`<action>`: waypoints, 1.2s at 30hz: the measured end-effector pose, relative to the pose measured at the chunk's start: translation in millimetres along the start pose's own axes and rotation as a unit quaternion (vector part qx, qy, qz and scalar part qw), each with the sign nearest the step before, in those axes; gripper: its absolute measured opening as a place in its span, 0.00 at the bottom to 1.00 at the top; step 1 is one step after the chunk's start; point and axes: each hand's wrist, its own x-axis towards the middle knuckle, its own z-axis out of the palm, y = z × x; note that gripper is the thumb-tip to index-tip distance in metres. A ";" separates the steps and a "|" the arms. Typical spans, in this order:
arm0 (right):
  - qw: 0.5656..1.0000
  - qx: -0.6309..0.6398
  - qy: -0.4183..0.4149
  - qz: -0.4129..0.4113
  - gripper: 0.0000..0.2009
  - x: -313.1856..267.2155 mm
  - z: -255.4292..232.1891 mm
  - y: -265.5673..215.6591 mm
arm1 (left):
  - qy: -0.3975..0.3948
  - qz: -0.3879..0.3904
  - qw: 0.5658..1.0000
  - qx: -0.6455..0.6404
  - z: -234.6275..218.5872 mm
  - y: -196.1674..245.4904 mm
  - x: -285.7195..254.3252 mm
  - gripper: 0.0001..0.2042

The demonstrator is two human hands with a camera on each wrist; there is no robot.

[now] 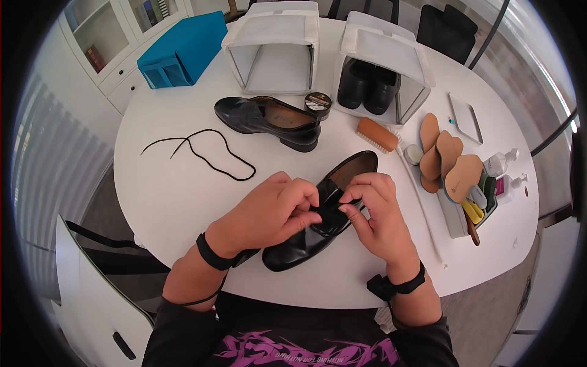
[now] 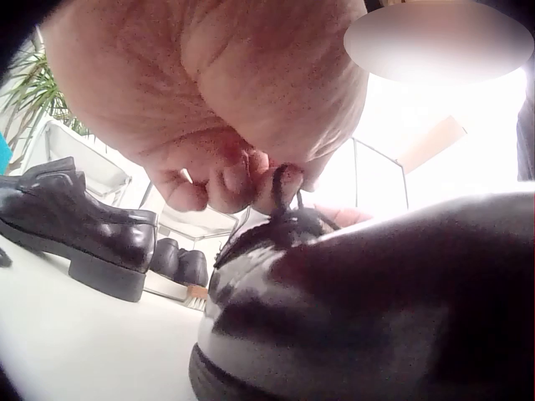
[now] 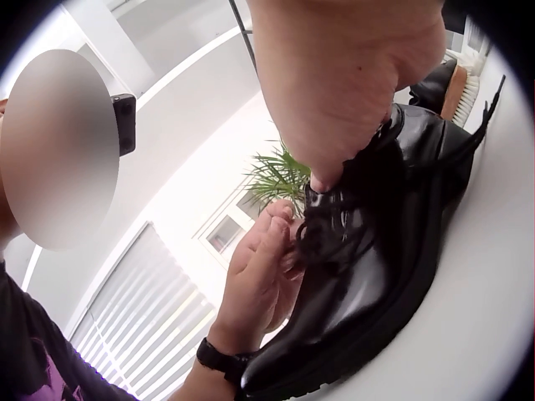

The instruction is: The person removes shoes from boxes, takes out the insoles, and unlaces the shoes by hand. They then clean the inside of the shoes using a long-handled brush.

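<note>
A black lace-up dress shoe [image 1: 290,249] lies on the table before me, its toe toward my lower left. My left hand [image 1: 269,211] is at the lacing, thumb and index finger pinching a black shoelace [image 2: 280,190], which stands up in a loop in the left wrist view. From the other side my right hand [image 1: 376,214] pinches the shoe's upper by the eyelets, with its fingertip at the flap edge in the right wrist view. There, a loose lace end [image 3: 491,117] hangs over the shoe's far side. The fingers partly hide the eyelets.
Beyond lie a second black shoe [image 1: 260,119], a loose black lace [image 1: 229,164], a polish tin [image 1: 318,104] and a wooden brush [image 1: 377,134]. Insoles [image 1: 461,177] rest over a supply box [image 1: 455,220] at right. White shoe boxes [image 1: 272,27] and a blue case [image 1: 183,52] stand behind.
</note>
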 end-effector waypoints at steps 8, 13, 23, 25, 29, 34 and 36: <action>1.000 -0.017 -0.009 0.001 0.11 0.9 -22.0 1.5 | 0.075 0.067 0.987 0.123 -31.2 1.1 -1.6 0.15; 0.999 -0.041 0.010 0.021 0.11 1.2 -24.3 11.9 | 0.243 0.022 0.937 0.249 -51.1 -19.3 -10.9 0.13; 0.998 -0.046 0.010 0.029 0.10 2.1 -22.7 13.0 | 0.516 0.014 0.852 0.087 -84.3 -49.0 -41.0 0.08; 0.998 -0.046 0.016 0.044 0.10 -0.8 -21.7 13.9 | 0.408 -0.150 0.884 0.170 -68.9 -42.2 -29.4 0.07; 0.998 -0.052 0.028 0.034 0.11 -1.2 -16.8 16.8 | 0.241 -0.051 0.935 0.257 -30.7 -27.9 -4.9 0.14; 0.996 -0.027 0.079 0.011 0.13 -1.6 -10.4 9.4 | 0.107 -0.005 0.990 0.093 3.7 -2.6 4.8 0.17; 0.997 -0.064 0.045 -0.026 0.12 -4.1 -9.4 9.2 | 0.077 0.023 0.996 0.041 15.1 2.7 6.1 0.17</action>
